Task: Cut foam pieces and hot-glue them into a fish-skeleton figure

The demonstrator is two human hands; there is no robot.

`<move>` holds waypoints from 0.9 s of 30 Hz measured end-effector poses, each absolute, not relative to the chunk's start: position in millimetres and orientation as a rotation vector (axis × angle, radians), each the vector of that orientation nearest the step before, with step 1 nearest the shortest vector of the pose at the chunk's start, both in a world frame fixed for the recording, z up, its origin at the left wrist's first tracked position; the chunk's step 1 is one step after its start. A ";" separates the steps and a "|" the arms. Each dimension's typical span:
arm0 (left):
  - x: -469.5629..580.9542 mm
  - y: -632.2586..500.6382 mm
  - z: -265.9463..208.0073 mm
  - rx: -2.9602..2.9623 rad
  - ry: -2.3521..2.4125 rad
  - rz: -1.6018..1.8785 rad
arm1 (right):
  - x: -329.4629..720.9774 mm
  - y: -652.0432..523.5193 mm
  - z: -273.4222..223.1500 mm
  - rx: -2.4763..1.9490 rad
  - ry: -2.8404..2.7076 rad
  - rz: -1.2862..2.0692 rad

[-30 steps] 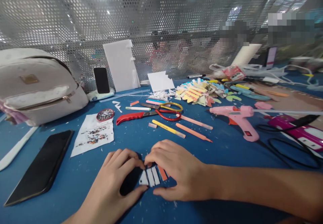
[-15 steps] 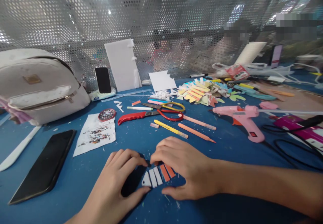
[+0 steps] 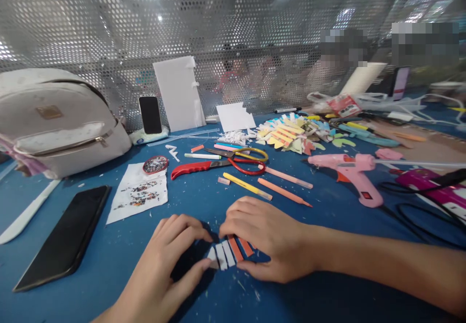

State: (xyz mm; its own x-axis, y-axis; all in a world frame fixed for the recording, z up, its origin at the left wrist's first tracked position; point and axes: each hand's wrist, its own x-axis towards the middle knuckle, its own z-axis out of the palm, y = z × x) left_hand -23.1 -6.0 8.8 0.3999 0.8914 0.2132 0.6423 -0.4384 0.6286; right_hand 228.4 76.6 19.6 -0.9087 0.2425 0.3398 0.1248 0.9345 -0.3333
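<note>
The left hand (image 3: 171, 250) is a slim, bare, smooth-backed hand with slender fingers (image 3: 189, 235), a tapering thumb and softly rounded knuckles. Behind it, a short length of narrow, bare left forearm (image 3: 125, 306) shows, cut by the lower edge of the view. The right hand (image 3: 264, 240) is of matching build, slim and bare. Behind it, a long, smooth, bare right forearm (image 3: 367, 252) broadens gradually away from the wrist, uncovered along its visible length.
</note>
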 end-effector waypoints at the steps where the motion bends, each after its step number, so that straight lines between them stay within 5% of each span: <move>1: -23.0 -6.3 9.6 2.208 1.305 0.738 | 228.2 76.8 18.9 -0.272 -2.712 0.434; 27: -22.1 -8.0 11.4 2.103 1.293 0.724 | 235.8 88.3 46.7 -0.185 -2.837 0.499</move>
